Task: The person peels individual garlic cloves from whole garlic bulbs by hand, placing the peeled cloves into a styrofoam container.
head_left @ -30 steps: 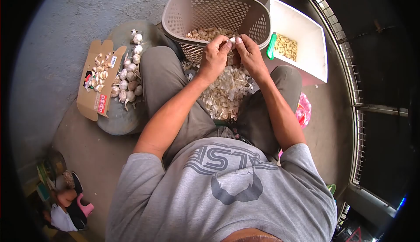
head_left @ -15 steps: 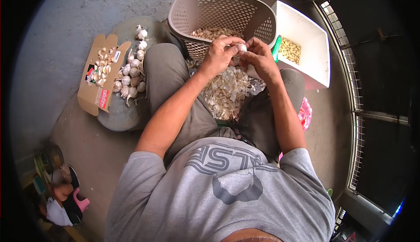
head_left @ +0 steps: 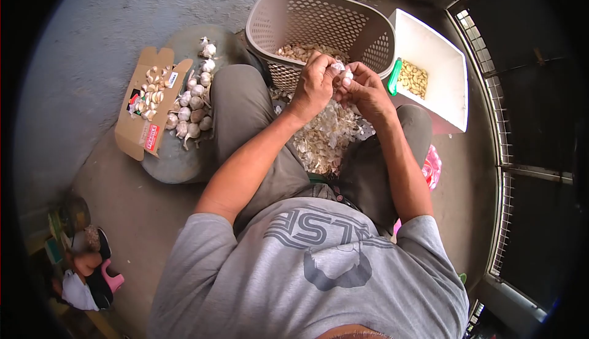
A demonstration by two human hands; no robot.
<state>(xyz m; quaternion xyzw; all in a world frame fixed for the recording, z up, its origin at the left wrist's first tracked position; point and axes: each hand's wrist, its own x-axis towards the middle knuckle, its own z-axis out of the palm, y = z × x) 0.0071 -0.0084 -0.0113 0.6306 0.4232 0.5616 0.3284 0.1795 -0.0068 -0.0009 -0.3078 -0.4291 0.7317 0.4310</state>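
In the head view, my right hand [head_left: 368,93] pinches a pale piece of garlic [head_left: 348,76] against its thumb, and my left hand [head_left: 311,87] has thumb and fingers closed on a white scrap [head_left: 337,66]. The garlic lies just right of my left fingertips, so the right hand is nearer; whether the scrap is loose skin, and which way the long axis runs, I can't be sure at this size. Both hands are up by the near side of the brown basket [head_left: 264,27], far of the heaped skins [head_left: 328,133].

At left, beside the garlic bulbs [head_left: 196,103], the cardboard [head_left: 130,139] bears a red label [head_left: 151,136] reading "FRAGILE" and a white sticker [head_left: 173,79] too small to read. My shirt's lettering [head_left: 310,228] is upside down to me; I make out S and L.
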